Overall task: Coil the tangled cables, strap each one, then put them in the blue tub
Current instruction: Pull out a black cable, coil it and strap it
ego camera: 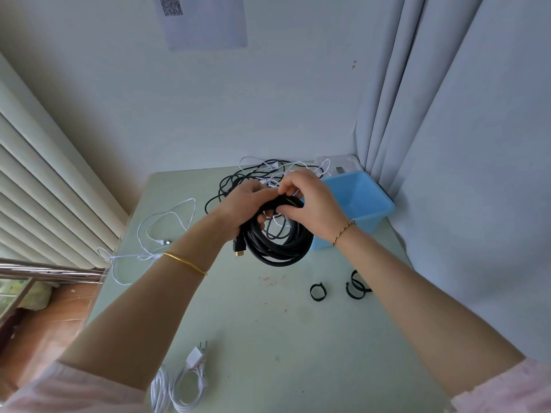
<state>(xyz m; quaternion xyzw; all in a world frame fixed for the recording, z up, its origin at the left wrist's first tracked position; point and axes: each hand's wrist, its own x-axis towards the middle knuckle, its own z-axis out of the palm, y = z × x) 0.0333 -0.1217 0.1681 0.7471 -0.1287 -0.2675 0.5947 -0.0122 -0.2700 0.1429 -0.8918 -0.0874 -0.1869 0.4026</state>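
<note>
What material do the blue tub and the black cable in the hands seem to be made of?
Blue tub: likely plastic, smooth and faintly glossy, with thin moulded walls. Black cable: seemingly rubber or PVC sheath, matt with soft sheen; its plug tip looks gold-coloured metal.

The black cable point(277, 248) you're holding has a smooth plastic-looking jacket with a slight sheen. Its connector point(238, 254) ends in a shiny gold metal tip. Blue tub point(362, 201): smooth plastic, semi-gloss. Straps point(317, 292): matt black, look like fuzzy fabric. Table point(253, 323): pale green matt top, scuffed with reddish marks. White cable point(179, 389) nearest you is glossy plastic, and so is its plug point(195, 357). Your left-wrist bangle point(185, 263) is polished gold-tone metal. Curtain point(447, 114): matt grey cloth. Wall sheet point(205, 22): paper.
</note>
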